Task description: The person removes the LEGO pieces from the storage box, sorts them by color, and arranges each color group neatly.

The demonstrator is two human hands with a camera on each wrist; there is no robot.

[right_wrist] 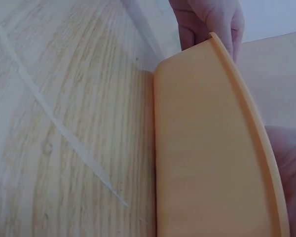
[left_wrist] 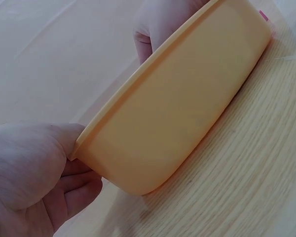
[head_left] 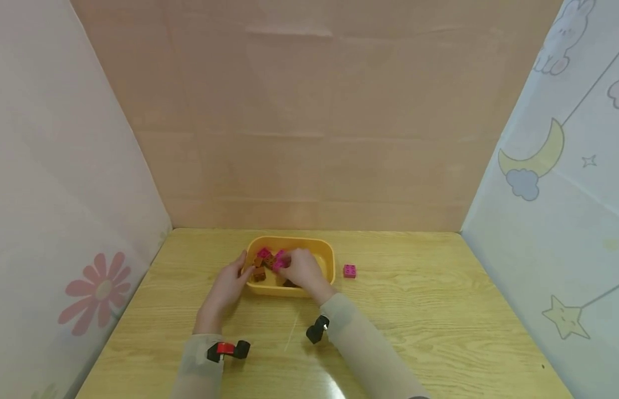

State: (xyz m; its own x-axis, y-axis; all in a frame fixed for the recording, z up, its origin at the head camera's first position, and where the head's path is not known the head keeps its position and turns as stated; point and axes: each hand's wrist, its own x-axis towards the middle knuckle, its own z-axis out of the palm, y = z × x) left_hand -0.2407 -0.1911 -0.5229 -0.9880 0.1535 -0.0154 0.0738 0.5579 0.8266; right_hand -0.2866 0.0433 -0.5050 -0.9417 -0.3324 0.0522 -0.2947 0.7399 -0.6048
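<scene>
A yellow-orange plastic bin stands on the table, holding several toy building bricks. My left hand grips its left end, with the thumb over the rim and curled fingers against the outside wall, as the left wrist view shows. My right hand reaches down into the bin from the near right. Its thumb and forefinger pinch a pink brick near the middle. Beside it lie orange-brown bricks and another pink brick. The bin wall hides the right fingertips in the right wrist view.
A single pink brick lies on the wooden table just right of the bin. A tan backdrop rises behind the table, and printed white cloths hang along both sides.
</scene>
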